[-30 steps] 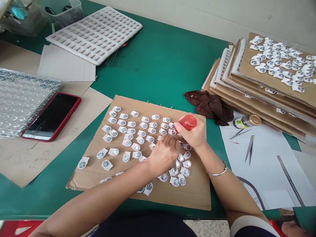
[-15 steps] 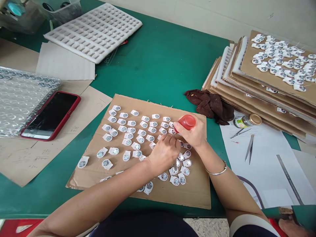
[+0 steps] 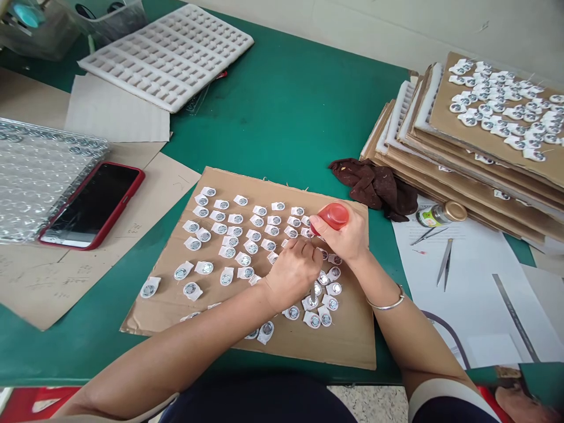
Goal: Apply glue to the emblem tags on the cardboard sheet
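Note:
Fingers of my right hand (image 3: 350, 235) wrap round a small red bottle (image 3: 333, 216) above the right part of a cardboard sheet (image 3: 348, 346). Just left of it, my left hand (image 3: 296, 267) is closed, with its fingertips turned down and hidden; a thin metal tool (image 3: 313, 292) sticks out below it. The hands are close together. Many small white pieces with round metallic discs, such as one at the left edge (image 3: 150, 287), lie over the cardboard around both hands.
A red-cased phone (image 3: 92, 205) and bubble wrap (image 3: 39, 182) lie left. A white foam tray (image 3: 170, 56) stands behind. To the right are a brown cloth (image 3: 379, 187), stacked cardboard (image 3: 445, 144), a jar (image 3: 440, 214), tweezers (image 3: 445, 264) and a ruler (image 3: 515, 317).

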The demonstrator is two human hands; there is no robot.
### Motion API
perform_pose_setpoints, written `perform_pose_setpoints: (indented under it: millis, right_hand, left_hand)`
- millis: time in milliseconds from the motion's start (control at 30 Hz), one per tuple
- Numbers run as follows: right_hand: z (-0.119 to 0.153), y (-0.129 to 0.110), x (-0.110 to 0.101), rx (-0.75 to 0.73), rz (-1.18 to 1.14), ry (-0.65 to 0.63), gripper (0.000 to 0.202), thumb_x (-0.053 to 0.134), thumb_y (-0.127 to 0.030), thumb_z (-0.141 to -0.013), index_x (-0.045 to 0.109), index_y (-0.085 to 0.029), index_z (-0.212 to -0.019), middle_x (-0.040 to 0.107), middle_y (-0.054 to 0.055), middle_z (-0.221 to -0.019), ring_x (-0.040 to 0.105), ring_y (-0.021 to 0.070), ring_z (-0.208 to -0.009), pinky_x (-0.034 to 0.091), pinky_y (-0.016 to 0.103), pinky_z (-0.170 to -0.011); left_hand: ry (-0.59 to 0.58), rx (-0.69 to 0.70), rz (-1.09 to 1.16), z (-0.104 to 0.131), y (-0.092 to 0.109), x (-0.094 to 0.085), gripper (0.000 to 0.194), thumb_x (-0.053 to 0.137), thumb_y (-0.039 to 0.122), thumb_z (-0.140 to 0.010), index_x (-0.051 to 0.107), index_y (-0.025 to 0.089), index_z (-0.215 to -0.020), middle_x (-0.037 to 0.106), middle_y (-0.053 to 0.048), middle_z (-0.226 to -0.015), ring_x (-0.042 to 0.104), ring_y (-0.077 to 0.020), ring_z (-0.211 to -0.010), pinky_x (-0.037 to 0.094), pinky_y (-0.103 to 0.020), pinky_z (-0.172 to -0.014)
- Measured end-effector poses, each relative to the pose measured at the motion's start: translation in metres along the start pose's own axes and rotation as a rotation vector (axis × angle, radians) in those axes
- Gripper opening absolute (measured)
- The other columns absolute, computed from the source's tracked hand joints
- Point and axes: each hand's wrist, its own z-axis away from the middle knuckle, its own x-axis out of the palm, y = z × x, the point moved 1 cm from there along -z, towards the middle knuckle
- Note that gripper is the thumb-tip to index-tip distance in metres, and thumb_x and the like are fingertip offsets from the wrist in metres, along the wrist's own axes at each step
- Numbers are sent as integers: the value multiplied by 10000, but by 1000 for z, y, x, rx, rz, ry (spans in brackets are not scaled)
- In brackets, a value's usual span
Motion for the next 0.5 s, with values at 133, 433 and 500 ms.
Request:
perform_pose_setpoints:
  millis: [133, 433, 500]
  right_hand:
    - [0, 0, 0, -9, 7, 0, 235, 650, -416, -744, 571, -199, -704, 638, 14, -700, 589, 161, -664, 487, 307, -645]
    - [1, 2, 1, 3, -15, 3, 235, 650, -423, -742, 574, -202, -722, 641, 14, -718, 593, 163, -677, 489, 316, -662]
    - [1, 2, 1, 6, -18, 3, 238, 647, -425, -743, 572, -200, -718, 636, 16, -714, 590, 162, -677, 487, 317, -663]
  left_hand:
    - [14, 5, -3, 0, 0, 0, 183, 427, -33, -688, 500, 131, -656, 546, -84, -654, 531, -218, -642, 410, -327, -580]
    - [9, 5, 17, 0, 0, 0, 181, 426, -38, -689, 514, 120, -672, 552, -90, -659, 526, -207, -648, 410, -328, -615]
    - [4, 5, 19, 0, 0, 0, 182, 421, -37, -691, 515, 118, -678, 555, -94, -667, 530, -211, -652, 411, -331, -612]
